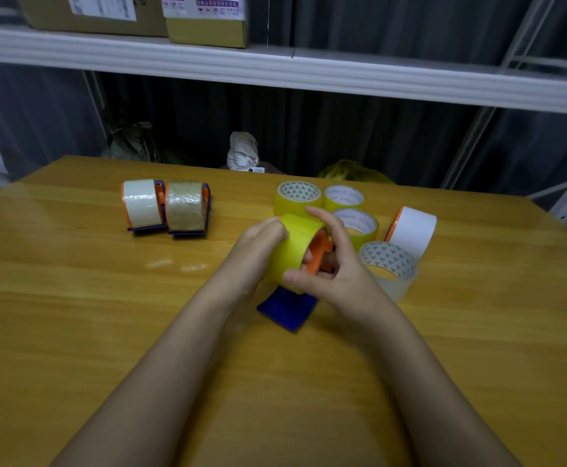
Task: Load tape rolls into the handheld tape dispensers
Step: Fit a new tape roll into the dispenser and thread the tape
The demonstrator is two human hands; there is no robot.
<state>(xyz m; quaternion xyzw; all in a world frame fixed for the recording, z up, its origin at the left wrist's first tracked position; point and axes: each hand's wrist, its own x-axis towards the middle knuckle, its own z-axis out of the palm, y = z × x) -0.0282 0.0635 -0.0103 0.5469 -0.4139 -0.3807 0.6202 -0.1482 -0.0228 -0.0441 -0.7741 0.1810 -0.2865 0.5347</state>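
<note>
Head view of a wooden table [73,298], with the yellow tape roll [292,246] held at its middle serving as the landmark. This glossy yellow roll sits on the orange hub of a blue plastic handheld dispenser [287,310], whose blue base rests on the tabletop just below the roll, on the side nearer the person.

The left hand [257,249] holds the roll from its left side, fingers curled over the upper left edge. The right hand [334,267] grips the roll from the right: the thumb presses the lower front of the yellow band, the index finger arches over the top, and the remaining fingers curl against the orange hub [319,254].

Far to the left of the landmark and farther from the person stand two loaded dispensers touching side by side: one carrying a white tape roll [141,203], the other a brown tape roll [185,206], both on blue frames with orange flanges.

Beyond and to the right of the landmark lie loose rolls in a cluster: three yellow rolls [298,196] lying flat, and a clear roll with a triangle-printed core [390,269] just beside the right hand. A white roll on an orange hub [412,230] stands on edge farthest right.

Above and behind, a white shelf [376,79] bears cardboard boxes [204,18].
</note>
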